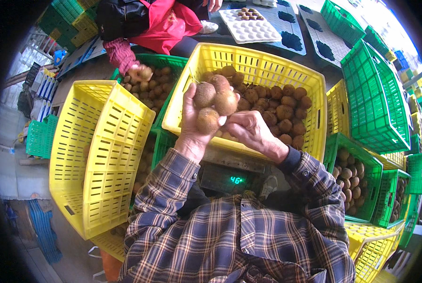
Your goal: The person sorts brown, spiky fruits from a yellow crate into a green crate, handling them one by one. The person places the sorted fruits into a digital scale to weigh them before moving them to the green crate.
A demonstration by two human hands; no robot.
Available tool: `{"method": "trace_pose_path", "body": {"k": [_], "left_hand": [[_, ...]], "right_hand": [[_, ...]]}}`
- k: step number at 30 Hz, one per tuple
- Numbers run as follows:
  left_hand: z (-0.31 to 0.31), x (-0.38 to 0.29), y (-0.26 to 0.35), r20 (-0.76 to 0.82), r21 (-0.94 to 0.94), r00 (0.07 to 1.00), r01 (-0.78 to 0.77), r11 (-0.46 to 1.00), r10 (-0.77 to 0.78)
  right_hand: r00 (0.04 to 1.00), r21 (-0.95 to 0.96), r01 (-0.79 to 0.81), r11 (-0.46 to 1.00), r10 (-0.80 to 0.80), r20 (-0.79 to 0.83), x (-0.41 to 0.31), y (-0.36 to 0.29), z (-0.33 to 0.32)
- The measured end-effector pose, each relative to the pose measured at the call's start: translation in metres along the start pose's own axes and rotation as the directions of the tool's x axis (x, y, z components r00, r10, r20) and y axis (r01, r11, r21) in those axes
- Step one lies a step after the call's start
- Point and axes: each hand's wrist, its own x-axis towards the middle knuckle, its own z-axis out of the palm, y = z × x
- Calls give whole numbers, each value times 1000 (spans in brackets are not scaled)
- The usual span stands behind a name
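Several brown kiwifruits (226,102) are bunched in my left hand (191,131), palm up above the near left part of a yellow plastic crate (285,63). More kiwifruits (284,112) fill much of that crate. My right hand (255,131) is beside the left hand, over the crate's near edge, with its fingers curled; whether anything is between them is hidden. Under the near side of the crate is a scale with a lit green display (236,180).
A co-worker's hand (138,72) holds a kiwifruit over a green crate (168,60) at the left. Tilted yellow crates (115,159) stand at my left. Green crates of kiwifruits (374,166) stand at the right. A white moulded tray (246,30) lies beyond.
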Motion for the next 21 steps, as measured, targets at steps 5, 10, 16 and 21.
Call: {"method": "trace_pose_path", "body": {"k": [5, 10, 16, 21], "left_hand": [[14, -12, 9, 37, 113, 996, -85, 990, 81], [1, -8, 29, 118, -132, 992, -19, 991, 35], [-7, -15, 39, 190, -92, 962, -179, 980, 194], [7, -18, 6, 231, -82, 935, -255, 963, 268]], "right_hand": [[910, -216, -350, 911, 276, -308, 7, 29, -34], [979, -142, 52, 988, -22, 203, -14, 10, -33], [913, -40, -42, 998, 55, 404, -28, -32, 16], [980, 259, -187, 948, 163, 113, -18, -37, 34]]}}
